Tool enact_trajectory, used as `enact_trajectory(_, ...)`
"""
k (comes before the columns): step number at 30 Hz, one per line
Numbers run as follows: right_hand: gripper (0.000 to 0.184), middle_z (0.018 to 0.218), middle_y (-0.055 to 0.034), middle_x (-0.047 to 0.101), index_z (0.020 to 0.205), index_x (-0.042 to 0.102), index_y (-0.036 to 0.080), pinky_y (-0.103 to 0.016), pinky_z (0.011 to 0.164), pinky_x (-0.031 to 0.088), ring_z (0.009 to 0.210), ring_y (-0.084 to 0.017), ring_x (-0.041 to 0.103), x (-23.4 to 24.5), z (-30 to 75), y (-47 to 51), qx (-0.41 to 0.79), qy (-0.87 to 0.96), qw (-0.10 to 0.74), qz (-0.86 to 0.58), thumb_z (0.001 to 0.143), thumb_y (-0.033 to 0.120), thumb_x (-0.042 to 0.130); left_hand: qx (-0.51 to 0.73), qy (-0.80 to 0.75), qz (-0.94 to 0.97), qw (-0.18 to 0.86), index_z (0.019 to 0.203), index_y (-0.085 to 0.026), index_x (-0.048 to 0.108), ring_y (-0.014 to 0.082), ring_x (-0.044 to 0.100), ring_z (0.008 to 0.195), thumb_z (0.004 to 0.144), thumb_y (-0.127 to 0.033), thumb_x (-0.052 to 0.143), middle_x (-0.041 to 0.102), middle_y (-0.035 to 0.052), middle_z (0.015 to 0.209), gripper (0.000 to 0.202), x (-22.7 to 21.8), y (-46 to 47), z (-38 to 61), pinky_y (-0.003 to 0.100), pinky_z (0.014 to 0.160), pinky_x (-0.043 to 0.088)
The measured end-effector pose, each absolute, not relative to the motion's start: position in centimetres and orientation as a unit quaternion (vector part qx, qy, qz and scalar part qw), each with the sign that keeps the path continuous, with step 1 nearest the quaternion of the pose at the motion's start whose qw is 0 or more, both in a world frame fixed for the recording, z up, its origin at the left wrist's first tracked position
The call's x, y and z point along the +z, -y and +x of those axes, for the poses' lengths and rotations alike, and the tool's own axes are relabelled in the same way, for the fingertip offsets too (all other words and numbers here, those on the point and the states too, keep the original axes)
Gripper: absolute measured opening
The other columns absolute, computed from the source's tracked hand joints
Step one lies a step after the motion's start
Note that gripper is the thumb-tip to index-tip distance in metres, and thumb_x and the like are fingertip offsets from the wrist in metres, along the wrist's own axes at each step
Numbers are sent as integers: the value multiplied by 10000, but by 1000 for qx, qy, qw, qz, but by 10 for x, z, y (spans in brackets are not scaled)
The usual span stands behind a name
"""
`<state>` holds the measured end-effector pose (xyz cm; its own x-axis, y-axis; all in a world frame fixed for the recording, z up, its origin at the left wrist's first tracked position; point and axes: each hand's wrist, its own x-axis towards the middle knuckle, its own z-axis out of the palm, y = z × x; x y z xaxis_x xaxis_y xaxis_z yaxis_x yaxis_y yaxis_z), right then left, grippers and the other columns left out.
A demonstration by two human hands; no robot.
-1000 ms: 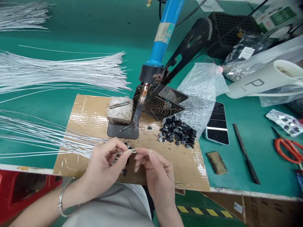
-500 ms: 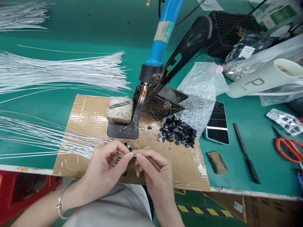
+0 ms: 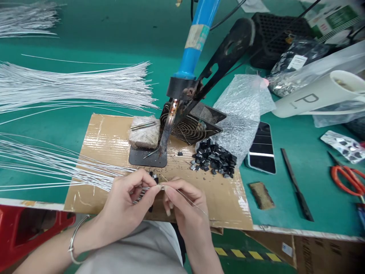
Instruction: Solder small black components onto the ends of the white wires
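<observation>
My left hand (image 3: 125, 201) and my right hand (image 3: 184, 207) meet over the front edge of a taped cardboard sheet (image 3: 108, 140). Left thumb and fingers pinch the ends of thin white wires (image 3: 57, 167) that fan out to the left. The right fingers pinch a small metal piece at the same spot, and a fine wire (image 3: 188, 199) trails back over that hand. A few small black parts (image 3: 153, 176) lie just beyond my fingertips. Ahead, a blue-handled soldering iron (image 3: 194, 45) leans in its black stand, its tip (image 3: 162, 148) above a dark plate.
A pile of small black parts (image 3: 213, 160) lies right of the stand, beside bubble wrap (image 3: 242, 110) and a phone (image 3: 261, 149). A sponge block (image 3: 145, 135), a wire fan guard (image 3: 185, 127), more white wire bundles (image 3: 71, 83), red scissors (image 3: 346, 179) and a white tube (image 3: 313, 97) surround them.
My right hand turned slightly and a fine wire now shows trailing over it. Both hands stay pinched together at the same spot.
</observation>
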<state>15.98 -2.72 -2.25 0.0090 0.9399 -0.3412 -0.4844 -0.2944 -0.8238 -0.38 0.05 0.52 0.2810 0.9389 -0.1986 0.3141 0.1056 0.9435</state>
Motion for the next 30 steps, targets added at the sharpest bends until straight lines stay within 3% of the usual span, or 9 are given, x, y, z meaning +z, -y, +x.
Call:
enact_trajectory(8,197,555,14,608,700,849,210,-174,406,412,465,-72,481,-17,168,17,711,217,498,-447,746,392,907,282,-488,596,572,794,-184,653,127,488,591,995,-287,605,589,-5,669,231,12,-4,-9,261,529,349)
enact_trajectory(30,158,527,23,578,762,860,215,-175,372,398,439,-75,447,-21,156,23,689,175,544,-445,771,370,891,305,-530,601,515,817,-192,638,132,498,552,997,-295,592,619,4,641,212,4,1,-2,259,500,356)
